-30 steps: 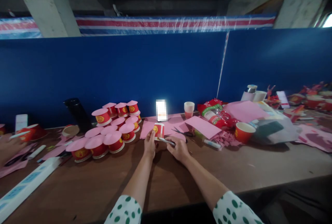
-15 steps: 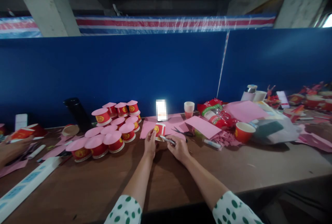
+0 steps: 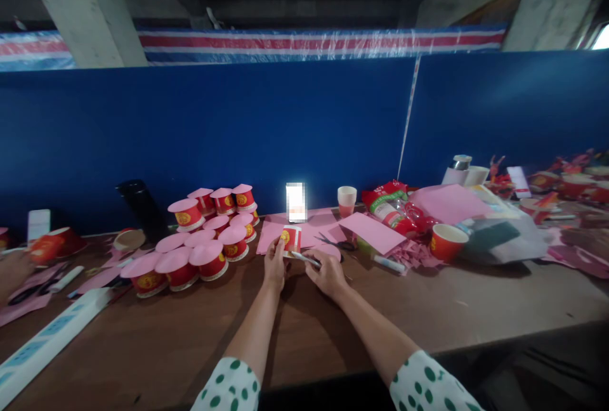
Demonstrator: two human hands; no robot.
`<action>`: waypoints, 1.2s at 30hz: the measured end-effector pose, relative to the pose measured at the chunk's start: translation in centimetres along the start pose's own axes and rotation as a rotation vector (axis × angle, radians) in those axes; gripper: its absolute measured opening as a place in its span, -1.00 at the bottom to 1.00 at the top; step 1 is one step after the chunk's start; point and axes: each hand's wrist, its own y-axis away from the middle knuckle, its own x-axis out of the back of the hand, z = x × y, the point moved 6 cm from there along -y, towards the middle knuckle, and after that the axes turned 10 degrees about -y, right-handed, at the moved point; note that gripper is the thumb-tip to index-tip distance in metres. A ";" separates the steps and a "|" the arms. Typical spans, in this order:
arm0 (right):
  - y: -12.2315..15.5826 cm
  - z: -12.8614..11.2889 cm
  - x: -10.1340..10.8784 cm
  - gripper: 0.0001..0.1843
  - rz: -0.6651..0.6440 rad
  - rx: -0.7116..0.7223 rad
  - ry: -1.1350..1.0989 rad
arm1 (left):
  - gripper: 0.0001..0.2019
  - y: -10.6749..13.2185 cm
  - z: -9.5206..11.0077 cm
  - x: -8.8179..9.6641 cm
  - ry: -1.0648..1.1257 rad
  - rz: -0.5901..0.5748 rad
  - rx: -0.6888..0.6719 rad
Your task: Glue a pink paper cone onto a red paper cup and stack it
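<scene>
My left hand [image 3: 275, 263] is closed around a red paper cup [image 3: 292, 239] with a gold emblem and a pale vertical strip. In my right hand [image 3: 330, 271] is a slim white pen-like tool [image 3: 304, 259], its tip against or very near the cup's lower edge; its exact kind is too small to tell. Just beyond my right hand lie a pink paper disc [image 3: 324, 250] and dark-handled scissors [image 3: 340, 245]. Pink paper sheets [image 3: 269, 231] lie under and behind the cup.
Several red cups topped with pink discs [image 3: 212, 251] are stacked to the left. A lit phone [image 3: 295, 202] stands against the blue partition [image 3: 266, 125]. To the right are a paper cup [image 3: 347, 200], a red packet [image 3: 387, 205] and a plastic bag [image 3: 511, 233]. A co-worker's hand [image 3: 14, 271] shows far left.
The pen-like tool's tip has shifted slightly left and down along the cup, and the cup has moved a little left. At far left, the co-worker's hand and red cup have moved.
</scene>
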 end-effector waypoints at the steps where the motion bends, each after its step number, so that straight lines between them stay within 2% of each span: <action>1: 0.0 0.0 0.0 -0.75 0.000 -0.005 -0.006 | -0.62 -0.1 -0.1 0.0 0.013 0.002 0.001; 16: 0.0 0.0 0.3 -0.77 0.027 -0.022 -0.002 | -0.69 -0.3 -0.1 -0.1 0.055 -0.021 -0.013; 19: 0.0 0.0 0.2 -0.77 0.004 -0.018 -0.004 | -0.68 -0.3 -0.1 0.0 0.045 -0.016 -0.012; 24: 0.0 0.3 0.3 -0.76 0.034 -0.034 -0.004 | -0.67 -0.3 0.0 0.0 0.048 -0.018 -0.010; 29: 0.0 0.0 0.1 -0.75 -0.002 -0.009 -0.012 | -0.68 -0.3 -0.2 0.1 0.039 -0.005 -0.003; 36: 0.0 -0.2 0.5 -0.78 0.044 -0.016 0.035 | -0.69 -0.2 0.0 -0.1 0.064 -0.027 -0.005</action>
